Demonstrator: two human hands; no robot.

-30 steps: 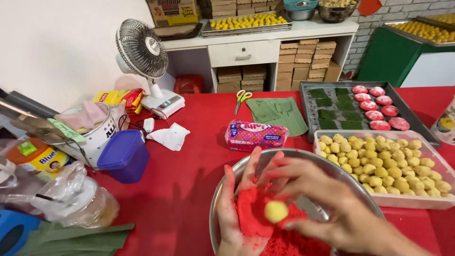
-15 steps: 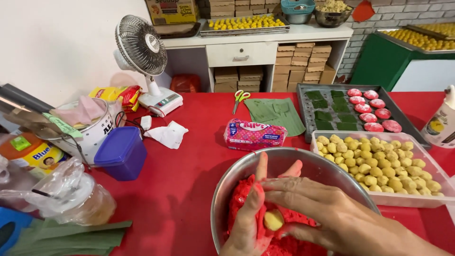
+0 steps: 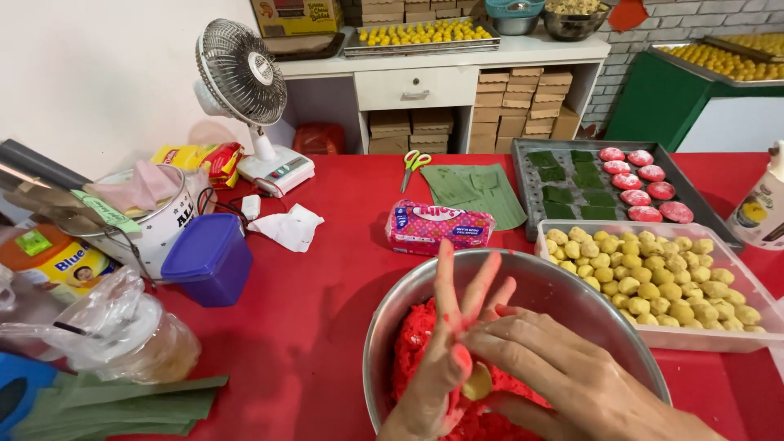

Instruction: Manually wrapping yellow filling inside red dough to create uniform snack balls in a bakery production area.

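Over a steel bowl (image 3: pixel 563 287) of red dough (image 3: pixel 415 345), my left hand (image 3: pixel 445 347) is held up on edge, fingers spread and smeared red, with a flattened piece of red dough in its palm. A yellow filling ball (image 3: pixel 478 381) sits in that palm. My right hand (image 3: pixel 563 376) reaches across from the right and presses its fingers around the ball and dough. To the right, a clear tub (image 3: pixel 763 287) holds several yellow balls (image 3: pixel 653 273). Behind it a dark tray (image 3: pixel 523 175) carries green leaf pieces (image 3: pixel 567 181) and red cakes (image 3: pixel 641 184).
On the red table (image 3: pixel 327 286) lie a pink tissue pack (image 3: pixel 439 226), scissors (image 3: pixel 415 162), a banana leaf sheet (image 3: pixel 478 189), a white fan (image 3: pixel 245 86), a blue lidded box (image 3: pixel 208 257), a bagged jar (image 3: pixel 122 335) and a squeeze bottle (image 3: pixel 759 208). Cut leaves (image 3: pixel 122 404) lie front left.
My left hand has turned up on edge with fingers spread, and my right hand has closed further over the yellow ball, which is now half hidden in the red dough.
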